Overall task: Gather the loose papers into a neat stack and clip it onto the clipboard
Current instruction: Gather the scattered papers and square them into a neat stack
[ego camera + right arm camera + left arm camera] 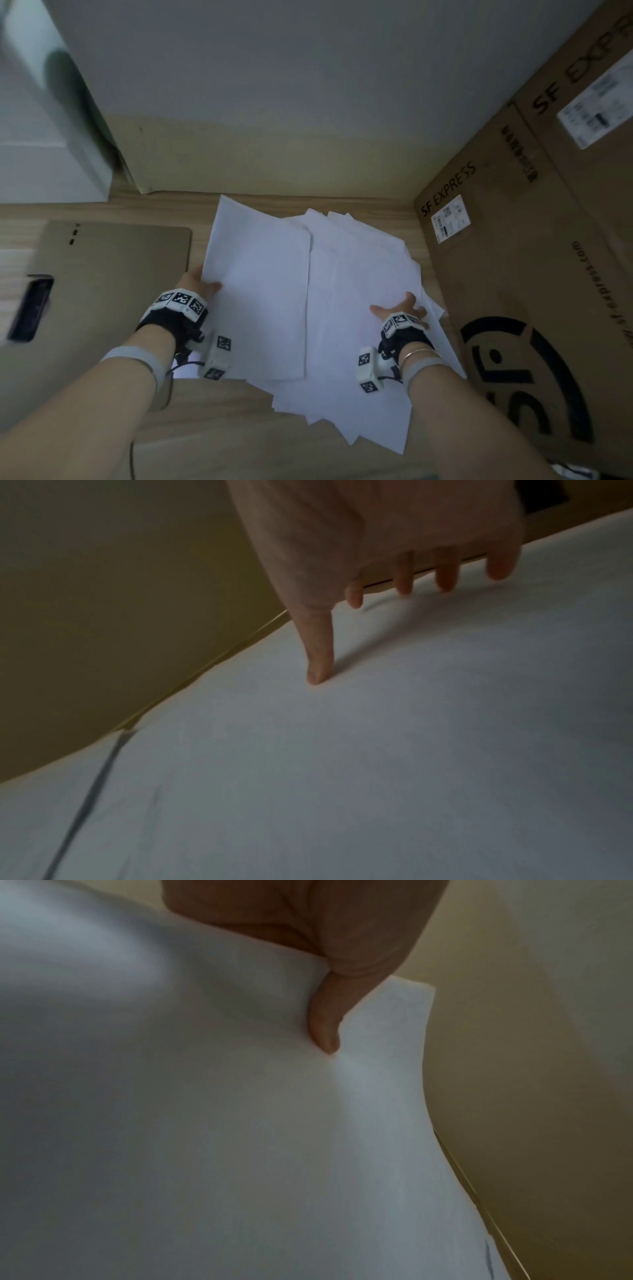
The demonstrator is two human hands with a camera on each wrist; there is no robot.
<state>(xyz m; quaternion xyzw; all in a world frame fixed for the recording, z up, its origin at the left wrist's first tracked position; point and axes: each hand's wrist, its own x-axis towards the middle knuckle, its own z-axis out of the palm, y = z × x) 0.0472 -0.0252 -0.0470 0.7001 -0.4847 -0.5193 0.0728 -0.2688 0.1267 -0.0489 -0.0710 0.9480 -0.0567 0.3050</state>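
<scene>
The loose white paper sheets (pixel 342 291) lie fanned on the pale wooden tabletop (pixel 212 411), just right of the flat tan clipboard (pixel 113 274). The left hand (pixel 198 282) pinches a sheet's left edge, thumb on top; the right hand (pixel 402 308) rests flat, fingers spread, on the right side. To gather well, I would sweep both edges inward together (gently, since thin sheets buckle), then tap the stack square.
</scene>
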